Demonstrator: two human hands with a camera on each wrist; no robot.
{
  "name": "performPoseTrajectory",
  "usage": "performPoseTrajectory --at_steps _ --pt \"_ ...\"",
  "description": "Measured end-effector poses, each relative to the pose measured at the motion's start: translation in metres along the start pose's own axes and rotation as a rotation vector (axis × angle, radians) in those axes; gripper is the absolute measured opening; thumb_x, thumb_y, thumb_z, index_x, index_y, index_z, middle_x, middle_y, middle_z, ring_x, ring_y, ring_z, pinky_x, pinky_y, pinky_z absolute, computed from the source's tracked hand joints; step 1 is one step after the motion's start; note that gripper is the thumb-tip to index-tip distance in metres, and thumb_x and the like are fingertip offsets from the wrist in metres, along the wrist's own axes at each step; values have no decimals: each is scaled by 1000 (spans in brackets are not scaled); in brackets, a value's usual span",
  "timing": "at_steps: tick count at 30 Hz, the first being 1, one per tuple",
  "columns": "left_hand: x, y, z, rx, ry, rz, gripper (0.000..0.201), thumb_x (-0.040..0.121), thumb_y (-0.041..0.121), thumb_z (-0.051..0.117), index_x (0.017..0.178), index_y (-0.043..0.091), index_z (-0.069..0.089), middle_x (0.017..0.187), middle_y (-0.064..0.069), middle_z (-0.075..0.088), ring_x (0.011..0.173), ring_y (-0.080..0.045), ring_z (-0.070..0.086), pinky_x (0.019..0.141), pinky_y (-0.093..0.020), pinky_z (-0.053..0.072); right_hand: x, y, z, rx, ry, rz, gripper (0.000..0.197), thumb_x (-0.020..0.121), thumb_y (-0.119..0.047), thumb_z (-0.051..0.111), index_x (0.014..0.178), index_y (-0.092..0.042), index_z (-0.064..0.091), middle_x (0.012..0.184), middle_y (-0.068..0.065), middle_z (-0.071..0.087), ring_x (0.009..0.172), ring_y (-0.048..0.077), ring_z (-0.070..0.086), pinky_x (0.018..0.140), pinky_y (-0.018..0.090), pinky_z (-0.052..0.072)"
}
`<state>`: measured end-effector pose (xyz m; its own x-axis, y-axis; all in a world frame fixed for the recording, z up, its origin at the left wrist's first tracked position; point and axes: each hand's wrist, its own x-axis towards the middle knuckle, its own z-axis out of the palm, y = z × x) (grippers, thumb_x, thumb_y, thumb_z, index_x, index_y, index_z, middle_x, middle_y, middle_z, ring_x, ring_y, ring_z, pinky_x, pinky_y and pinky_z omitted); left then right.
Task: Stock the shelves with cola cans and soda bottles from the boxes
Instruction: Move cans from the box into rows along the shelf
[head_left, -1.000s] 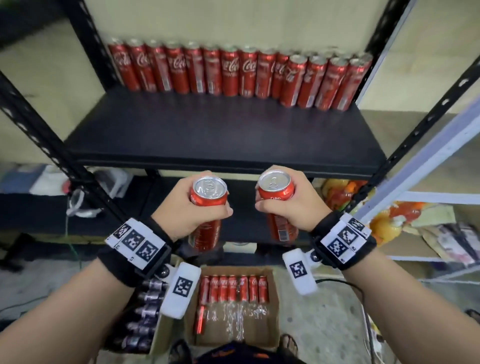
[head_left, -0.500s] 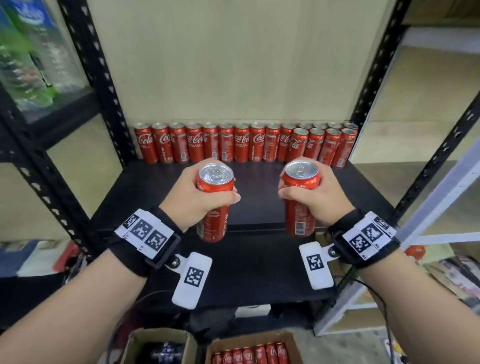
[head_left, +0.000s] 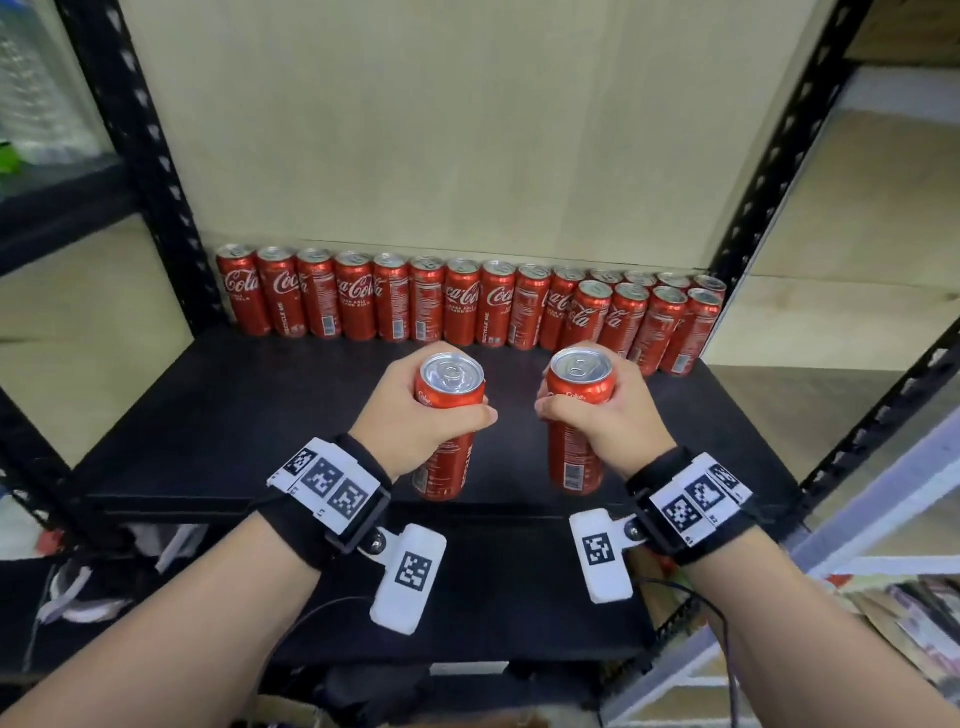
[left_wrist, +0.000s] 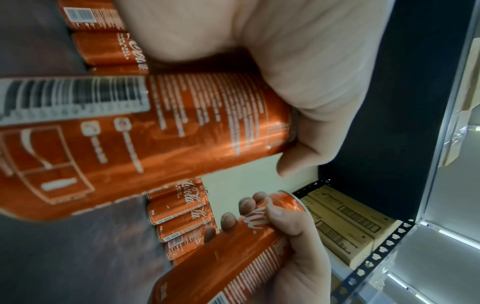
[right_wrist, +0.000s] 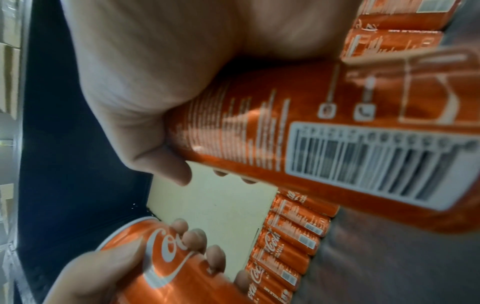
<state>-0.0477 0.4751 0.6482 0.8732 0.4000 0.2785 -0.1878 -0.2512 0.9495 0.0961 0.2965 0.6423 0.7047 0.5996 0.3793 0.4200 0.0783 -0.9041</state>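
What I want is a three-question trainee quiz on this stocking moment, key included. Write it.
1. True or false: the left hand and the right hand each grip an upright cola can.
2. The short front row of cans stands at which end of the shelf? A left, B middle, C right.
3. Fill in: the shelf is coloured ____.
Key: 1 true; 2 C; 3 black.

The head view looks forward and down over the black metal shelf (head_left: 218, 415); each wrist view, rolled sideways and very close, faces along its hand toward that shelf's back row of red cola cans (head_left: 395, 301)
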Motion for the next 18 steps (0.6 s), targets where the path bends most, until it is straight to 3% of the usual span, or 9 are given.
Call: performPoseTrajectory --at_steps 6,13,18 --pt "36 -23 42 31 25 -62 33 71 3 87 94 11 65 87 -7 74 87 -23 72 90 -42 58 17 40 -29 39 -11 41 30 67 -9 82 92 -3 66 85 4 73 83 20 71 82 32 55" --pt "56 -43 82 27 73 -95 31 72 -2 85 94 6 64 86 -7 73 86 -21 73 87 -40 58 17 72 -47 78 -32 58 28 69 3 82 90 -3 65 85 8 72 82 21 70 83 33 56" --pt "58 -54 95 34 55 -81 33 72 -1 85 96 7 64 88 -8 73 87 -21 72 86 -36 58 14 85 -53 141 -27 43 29 69 0 81 92 -4 63 85 9 71 83 21 69 84 33 55"
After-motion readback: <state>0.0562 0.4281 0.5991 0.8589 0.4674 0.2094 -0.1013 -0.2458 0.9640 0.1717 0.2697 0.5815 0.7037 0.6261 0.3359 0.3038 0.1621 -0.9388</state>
